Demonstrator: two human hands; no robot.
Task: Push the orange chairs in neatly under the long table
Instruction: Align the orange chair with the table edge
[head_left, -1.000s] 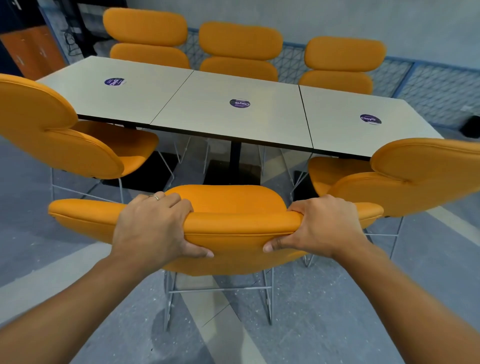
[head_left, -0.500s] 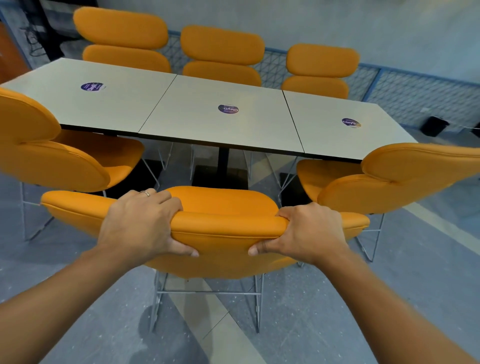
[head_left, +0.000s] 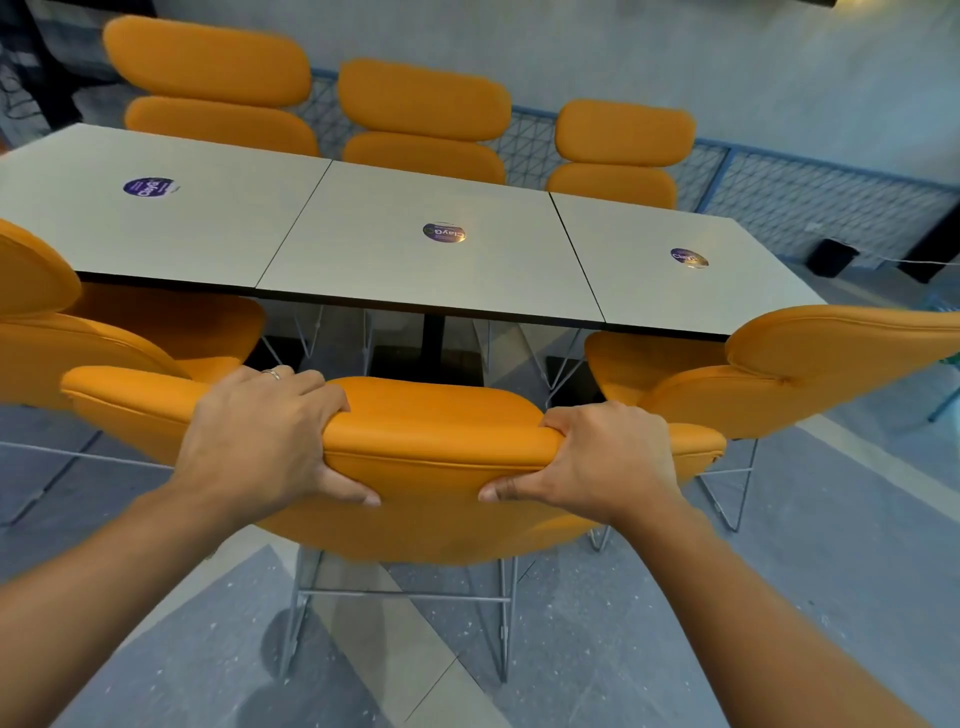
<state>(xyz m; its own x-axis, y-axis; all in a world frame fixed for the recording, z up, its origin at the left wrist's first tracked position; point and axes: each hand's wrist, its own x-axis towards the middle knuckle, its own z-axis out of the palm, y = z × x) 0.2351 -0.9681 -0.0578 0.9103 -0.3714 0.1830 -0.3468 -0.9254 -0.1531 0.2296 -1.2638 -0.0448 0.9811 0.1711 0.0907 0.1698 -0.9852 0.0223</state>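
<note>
The long table runs left to right across the grey floor ahead of you. The middle chair stands straight in front, its backrest parallel to the table's near edge and a little short of it. Your left hand and right hand both curl over its top rim, equally near, so push squarely forward.

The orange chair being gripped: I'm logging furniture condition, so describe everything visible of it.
The near middle chair has a leather-like orange backrest with a stitched seam and silver wire legs. It stands upright, facing the long table, its seat hidden behind the backrest. The left hand and right hand grip its top edge, thumbs on its back.
</note>
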